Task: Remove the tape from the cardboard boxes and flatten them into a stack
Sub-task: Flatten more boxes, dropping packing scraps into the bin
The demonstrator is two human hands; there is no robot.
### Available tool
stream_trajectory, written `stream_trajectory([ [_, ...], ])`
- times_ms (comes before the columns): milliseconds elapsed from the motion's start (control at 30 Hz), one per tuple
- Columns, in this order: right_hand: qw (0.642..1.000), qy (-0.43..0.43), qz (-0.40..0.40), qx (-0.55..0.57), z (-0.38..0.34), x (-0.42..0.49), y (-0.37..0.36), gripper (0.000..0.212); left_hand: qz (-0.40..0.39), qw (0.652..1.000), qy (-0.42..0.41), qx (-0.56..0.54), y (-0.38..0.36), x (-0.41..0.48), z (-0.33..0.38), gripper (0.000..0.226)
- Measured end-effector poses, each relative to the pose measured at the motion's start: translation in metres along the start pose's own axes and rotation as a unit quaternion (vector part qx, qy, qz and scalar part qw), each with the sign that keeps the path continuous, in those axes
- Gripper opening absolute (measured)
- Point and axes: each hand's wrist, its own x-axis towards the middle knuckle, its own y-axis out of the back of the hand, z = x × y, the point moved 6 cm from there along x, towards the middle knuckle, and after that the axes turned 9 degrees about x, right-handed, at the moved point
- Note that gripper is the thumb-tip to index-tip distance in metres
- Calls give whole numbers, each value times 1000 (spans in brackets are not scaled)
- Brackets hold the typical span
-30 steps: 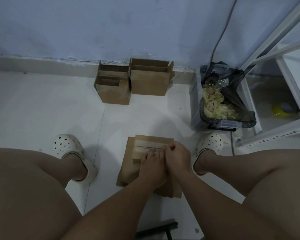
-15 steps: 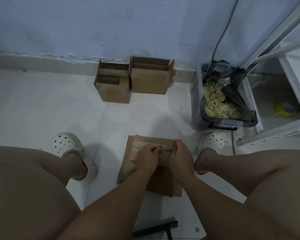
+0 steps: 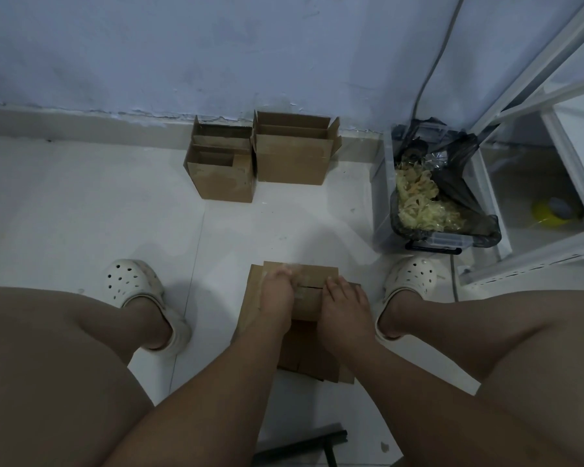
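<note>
- White floor tiles [image 3: 81,214] meet a pale blue wall [image 3: 182,45] at 12 o'clock, and a white shelf frame [image 3: 553,79] stands at 2 o'clock.
- At 6 o'clock, between two pale clogs [image 3: 132,284], a flattened stack [image 3: 250,308] of cardboard lies on the floor with its long axis from 12 to 6.
- On the stack's far end sits a top box [image 3: 309,298], its long axis from 9 to 3.
- The right hand [image 3: 344,305] lies flat on the box's 3 o'clock end, fingers together and pointing to 12.
- The left hand [image 3: 277,298] curls its fingers at the box's far 9 o'clock corner. Motion blur hides whether they pinch any tape.
- Two open boxes [image 3: 292,160] stand upright against the wall at 12 o'clock, touching side by side.
- A clear bin [image 3: 381,203] lined with a black bag holds crumpled tape [image 3: 415,203] at 2 o'clock.
- The forearms cover the stack's near end, and a dark bar [image 3: 304,443] is cut off at the bottom edge.
</note>
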Motion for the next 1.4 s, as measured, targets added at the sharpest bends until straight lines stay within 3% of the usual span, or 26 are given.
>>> stream_trajectory([
  [67, 1000, -8, -15, -2, -2, 0, 2, 61, 16, 996, 21, -81, 8, 2, 4, 16],
  [200, 999, -14, -44, -9, -7, -1, 1, 67, 64, 985, 139, -80, 23, 7, 4, 23],
  [300, 997, -10, -67, -27, -13, -1, 1, 67, 77, 985, 97, -121, 28, 8, 4, 8],
  [333, 997, -10, -74, -36, -15, -1, 1, 66, 66, 993, 60, -81, 30, 8, 6, 9],
  [400, 995, -12, -82, -58, -19, -1, 1, 63, 22, 993, -40, 107, 27, 6, 13, 26],
  [467, 993, -18, -89, -77, -20, 0, 2, 61, 63, 948, -154, 270, 26, 5, 23, 40],
  [500, 992, -22, -94, -82, -20, 1, 3, 61, 114, 930, -180, 301, 30, 5, 27, 43],
  [600, 990, -27, -109, -84, -20, 2, 3, 63, 227, 891, -158, 360, 50, 1, 26, 38],
  [733, 988, -32, -117, -92, -23, 1, 0, 63, 158, 848, -93, 497, 56, 10, 6, 60],
  [833, 988, -36, -119, -87, -21, 2, -1, 63, 131, 869, -109, 465, 54, 10, 8, 51],
  [967, 988, -41, -129, -74, -21, 3, -5, 61, 113, 851, -153, 490, 44, 8, 20, 17],
  [1067, 985, -68, -148, -63, -9, 1, -10, 53, 95, 894, -168, 404, 44, 9, 32, 23],
  [1233, 987, -102, -125, -2, 9, -2, -9, 50, -18, 963, -122, 239, 37, 17, 31, 34],
  [1300, 991, -98, -88, 23, 8, -1, -7, 45, -32, 970, -109, 214, 40, 19, 31, 36],
  [1400, 993, -101, -16, 57, 9, 2, 0, 57, -41, 976, -111, 180, 43, 20, 39, 38],
])
